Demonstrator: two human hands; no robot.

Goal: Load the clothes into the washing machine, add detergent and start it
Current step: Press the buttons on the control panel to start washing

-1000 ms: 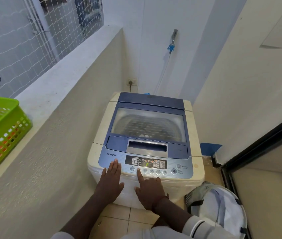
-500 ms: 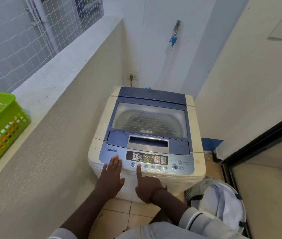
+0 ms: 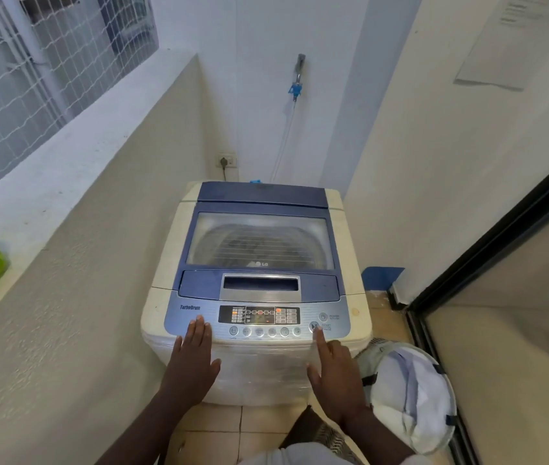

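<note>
Washing machine (image 3: 256, 290): lid shut, panel lit
Right hand (image 3: 336, 374): forefinger moved from middle buttons onto start button (image 3: 314, 326), holding nothing
Left hand (image 3: 192, 360): flat, empty, on panel edge
Stage: final step, starting

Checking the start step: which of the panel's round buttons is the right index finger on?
The start/pause button, far right of the lower row below the power button. The right hand points there; the six buttons under the display are untouched.

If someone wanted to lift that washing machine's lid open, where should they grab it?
Probably at the silver recessed handle on the blue glass-windowed lid, from the front, fingers hooked into the slot. The lid lies shut and seems hinged at the rear, so its front edge should swing up.
</note>
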